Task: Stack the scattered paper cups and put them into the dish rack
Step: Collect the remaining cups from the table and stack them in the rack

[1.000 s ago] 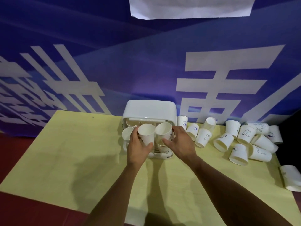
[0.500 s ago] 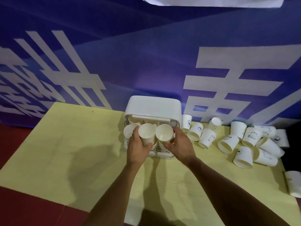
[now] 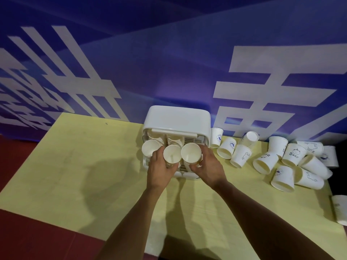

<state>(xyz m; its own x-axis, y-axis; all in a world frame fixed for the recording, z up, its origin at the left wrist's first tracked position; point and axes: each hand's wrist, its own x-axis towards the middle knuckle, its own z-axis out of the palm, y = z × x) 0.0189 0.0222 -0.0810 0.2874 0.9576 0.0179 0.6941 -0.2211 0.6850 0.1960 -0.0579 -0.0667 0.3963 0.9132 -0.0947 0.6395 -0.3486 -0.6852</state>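
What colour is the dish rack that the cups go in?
The dish rack is plain white all over. It shows best in the head view.

This is looking like a staged spot in an event or display hall rather than a home kitchen. A large blue banner [image 3: 159,76] printed with oversized white characters is filling the whole background. A plain table [image 3: 75,175] covered in pale yellow is standing against it on a dark red floor [image 3: 28,237], carrying a white dish rack [image 3: 178,117] and loose paper cups [image 3: 293,154].
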